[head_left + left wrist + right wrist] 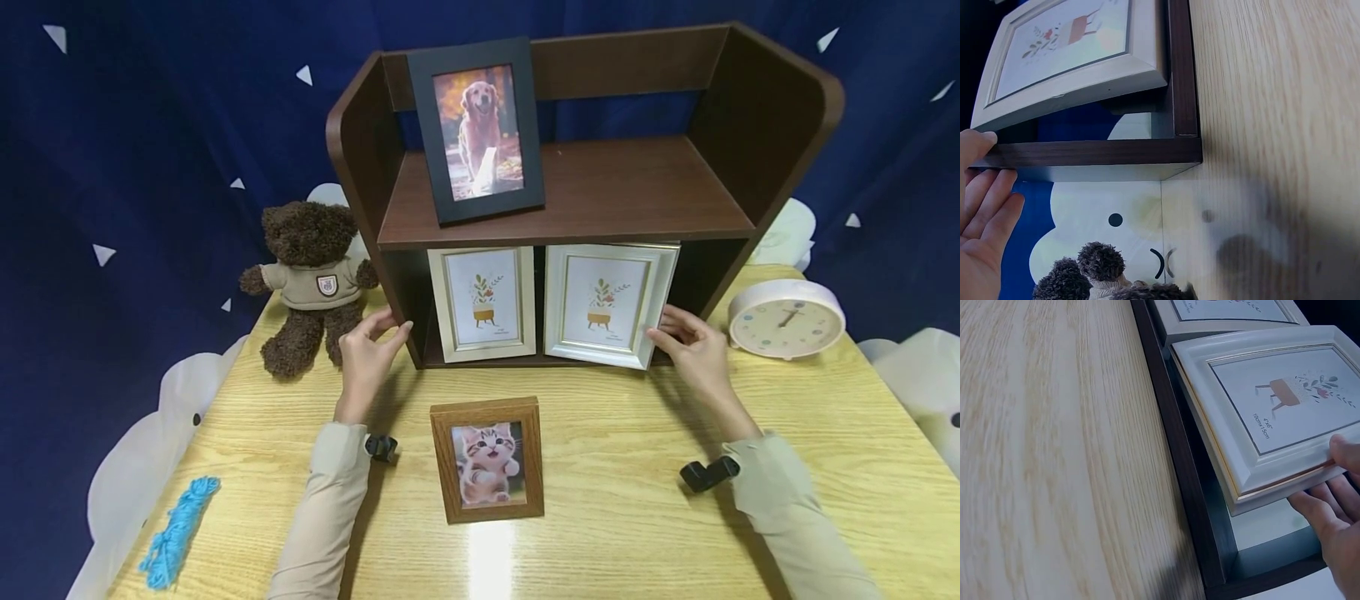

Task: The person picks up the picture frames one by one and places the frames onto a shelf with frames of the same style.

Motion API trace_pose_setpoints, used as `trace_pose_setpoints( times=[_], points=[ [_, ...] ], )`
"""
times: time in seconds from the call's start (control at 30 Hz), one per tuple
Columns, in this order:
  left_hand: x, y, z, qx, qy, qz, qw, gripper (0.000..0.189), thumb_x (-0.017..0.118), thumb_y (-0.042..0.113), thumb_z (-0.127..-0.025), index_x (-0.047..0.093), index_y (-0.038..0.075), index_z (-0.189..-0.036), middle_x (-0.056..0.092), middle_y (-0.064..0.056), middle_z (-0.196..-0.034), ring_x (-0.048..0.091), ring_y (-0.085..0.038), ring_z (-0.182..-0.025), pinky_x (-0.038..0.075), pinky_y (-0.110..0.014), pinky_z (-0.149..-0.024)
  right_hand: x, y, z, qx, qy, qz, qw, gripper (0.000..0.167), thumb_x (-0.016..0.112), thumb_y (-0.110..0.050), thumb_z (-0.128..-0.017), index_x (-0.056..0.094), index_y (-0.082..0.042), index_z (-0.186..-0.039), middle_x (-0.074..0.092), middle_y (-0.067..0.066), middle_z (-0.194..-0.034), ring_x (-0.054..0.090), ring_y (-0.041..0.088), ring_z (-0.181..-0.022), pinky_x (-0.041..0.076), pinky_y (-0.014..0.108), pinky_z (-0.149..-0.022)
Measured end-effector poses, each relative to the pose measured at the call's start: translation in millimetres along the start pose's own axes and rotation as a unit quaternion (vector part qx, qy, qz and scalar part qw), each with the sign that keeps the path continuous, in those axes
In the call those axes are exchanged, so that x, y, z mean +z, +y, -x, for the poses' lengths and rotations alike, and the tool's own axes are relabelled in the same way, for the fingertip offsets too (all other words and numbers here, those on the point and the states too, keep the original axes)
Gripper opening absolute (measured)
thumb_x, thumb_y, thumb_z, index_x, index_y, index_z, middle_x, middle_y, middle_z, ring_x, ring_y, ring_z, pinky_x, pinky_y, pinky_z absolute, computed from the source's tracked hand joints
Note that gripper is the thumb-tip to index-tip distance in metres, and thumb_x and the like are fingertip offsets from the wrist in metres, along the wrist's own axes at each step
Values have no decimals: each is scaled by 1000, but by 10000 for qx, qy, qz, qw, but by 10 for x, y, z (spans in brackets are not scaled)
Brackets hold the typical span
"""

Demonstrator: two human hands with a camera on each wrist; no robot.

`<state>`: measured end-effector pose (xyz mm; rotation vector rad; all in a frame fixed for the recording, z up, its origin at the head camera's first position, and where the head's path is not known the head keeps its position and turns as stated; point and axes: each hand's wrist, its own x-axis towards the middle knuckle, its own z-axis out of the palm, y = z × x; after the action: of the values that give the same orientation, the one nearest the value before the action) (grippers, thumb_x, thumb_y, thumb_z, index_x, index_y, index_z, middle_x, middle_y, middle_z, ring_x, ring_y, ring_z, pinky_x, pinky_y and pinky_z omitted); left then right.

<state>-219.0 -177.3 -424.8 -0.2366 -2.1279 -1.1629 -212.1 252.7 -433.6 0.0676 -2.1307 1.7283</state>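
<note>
With thumb in front and fingers behind, my right hand pinches the right edge of a white picture frame with a gold inner line. That frame stands in the lower compartment of a dark brown shelf, slightly tilted. Beside it on the left, a cream picture frame with a similar plant print leans in the same compartment. My left hand grips the shelf's left side panel near its lower front, thumb on the inner side and fingers outside.
A black frame with a dog photo stands on the upper shelf. A wooden frame with a kitten photo is on the table in front. A teddy bear sits left, a round clock right, blue yarn at front left.
</note>
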Motion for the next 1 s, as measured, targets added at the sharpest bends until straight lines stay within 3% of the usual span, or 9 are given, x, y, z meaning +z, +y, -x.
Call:
trace_pose_setpoints(
  times=[0.23,0.4,0.47,0.63,0.7,0.8,1.0],
  points=[
    [0,2,2,-60,46,84,9999,28,79,2,-74,69,-9,-98,71,-23,-84,70,-36,-78,55,-47,-74,76,-68,9,-96,128,48,9999,39,65,15,-81,55,18,-119,61,-27,-83,59,-11,-74,47,4,-72],
    [-3,18,-8,-84,-4,157,9998,29,79,3,-75,69,-10,-99,71,-23,-85,70,-36,-80,55,-46,-76,128,7,-42,-2,369,329,9988,40,65,11,-83,55,15,-122,58,-28,-82,57,-13,-76,46,3,-72],
    [-5,22,-12,-104,-22,162,9998,29,79,3,-75,69,-10,-99,71,-23,-85,70,-35,-81,55,-46,-77,150,-1,-51,78,408,540,9977,41,65,8,-84,56,12,-124,61,-18,-88,55,-14,-77,45,2,-72],
    [-11,22,-14,-80,8,125,9999,29,78,3,-75,68,-11,-100,70,-24,-85,70,-37,-80,55,-47,-76,201,-16,-93,166,286,989,9946,42,61,2,-90,51,10,-129,63,24,-110,50,-15,-81,41,1,-73],
    [-11,21,-13,-81,2,125,9999,29,78,3,-76,69,-10,-100,70,-24,-85,70,-37,-79,55,-47,-75,216,-13,-114,185,237,1086,9936,42,59,1,-91,49,11,-131,60,29,-115,49,-13,-83,40,2,-74],
    [-12,20,-9,-108,-43,131,9998,29,78,4,-76,69,-10,-100,71,-23,-85,70,-36,-80,55,-47,-76,231,-3,-139,194,197,1258,9917,42,56,0,-93,47,11,-133,59,28,-117,51,-5,-88,39,4,-75],
    [-9,22,-10,-140,-85,178,9997,28,78,4,-77,69,-9,-101,71,-22,-86,70,-34,-81,55,-44,-78,247,22,-169,163,128,1514,9883,42,53,-2,-95,45,10,-135,58,28,-118,56,26,-100,38,9,-73]
  ],
)
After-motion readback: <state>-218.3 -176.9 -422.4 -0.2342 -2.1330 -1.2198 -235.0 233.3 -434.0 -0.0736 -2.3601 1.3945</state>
